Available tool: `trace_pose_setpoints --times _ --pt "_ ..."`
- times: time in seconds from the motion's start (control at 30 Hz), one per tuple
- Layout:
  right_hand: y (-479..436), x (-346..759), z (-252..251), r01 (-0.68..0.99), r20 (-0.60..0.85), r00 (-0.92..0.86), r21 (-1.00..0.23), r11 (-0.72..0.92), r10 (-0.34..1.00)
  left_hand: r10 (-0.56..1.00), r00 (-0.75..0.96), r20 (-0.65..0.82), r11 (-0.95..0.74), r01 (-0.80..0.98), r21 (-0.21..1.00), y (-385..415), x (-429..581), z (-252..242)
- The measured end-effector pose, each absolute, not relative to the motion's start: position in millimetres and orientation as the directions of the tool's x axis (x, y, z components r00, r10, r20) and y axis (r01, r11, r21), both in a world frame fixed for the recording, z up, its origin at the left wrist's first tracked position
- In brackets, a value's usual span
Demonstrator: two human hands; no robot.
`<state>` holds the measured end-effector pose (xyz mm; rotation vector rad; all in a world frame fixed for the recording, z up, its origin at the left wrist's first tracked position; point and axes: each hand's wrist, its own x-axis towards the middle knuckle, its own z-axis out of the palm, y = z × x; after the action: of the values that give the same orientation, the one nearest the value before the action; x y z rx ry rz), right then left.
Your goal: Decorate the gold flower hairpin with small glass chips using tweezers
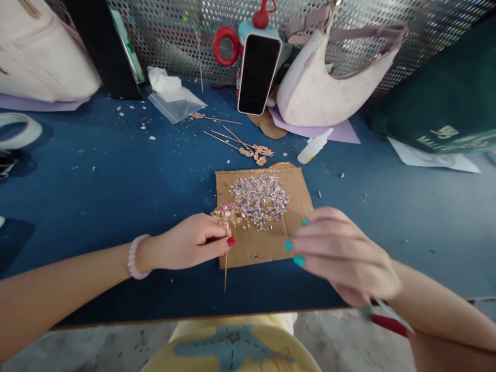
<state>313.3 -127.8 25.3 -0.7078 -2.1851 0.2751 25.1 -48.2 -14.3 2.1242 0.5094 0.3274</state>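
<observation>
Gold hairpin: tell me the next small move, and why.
Probably dip the red tool in the right hand into the rhinestone pile for one stone: the left hand pinches the gold hairpin, its flower head at the pile's edge on the cardboard.

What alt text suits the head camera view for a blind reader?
A person's left hand pinches a gold flower hairpin at the edge of a cardboard sheet heaped with tiny rhinestones, the right hand close beside it. A blue table holds a propped phone and spare hairpins.
</observation>
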Motion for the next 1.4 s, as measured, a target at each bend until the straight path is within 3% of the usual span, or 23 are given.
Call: trace_pose_setpoints --times 0.03,0.1,0.2,0.4,0.57,1.0,1.4 --pt "-111.7 310.7 17.1 0.313 0.673 -0.522 -0.421 0.851 0.524 0.466 0.884 0.046 -0.518 0.23 0.823 -48.8 24.4 -14.1" --pt "-88.3 307.9 2.3 0.337 0.634 -0.348 -0.602 0.724 0.69 0.453 0.89 0.05 -0.53 0.224 0.818 -50.0 23.2 -13.0" --pt "-75.8 308.5 -11.3 0.39 0.49 -0.224 -0.748 0.538 0.843 0.442 0.895 0.053 -0.539 0.218 0.814 -51.5 21.4 -11.0" --pt "-72.4 311.8 -16.1 0.409 0.299 -0.207 -0.838 0.361 0.931 0.423 0.903 0.075 -0.541 0.185 0.82 -52.1 18.4 -10.1" --pt "-70.1 306.6 -16.2 0.423 0.27 -0.214 -0.841 0.338 0.939 0.399 0.913 0.091 -0.524 0.146 0.839 -51.0 16.9 -7.6" --pt "-65.3 310.7 -21.2 0.529 0.43 -0.259 -0.686 0.499 0.865 0.346 0.934 0.088 -0.51 0.109 0.853 -47.1 17.6 -2.8" --pt "-67.1 311.0 -23.2 0.574 0.441 -0.269 -0.641 0.51 0.856 0.332 0.94 0.077 -0.502 0.107 0.858 -44.7 17.0 -2.8"
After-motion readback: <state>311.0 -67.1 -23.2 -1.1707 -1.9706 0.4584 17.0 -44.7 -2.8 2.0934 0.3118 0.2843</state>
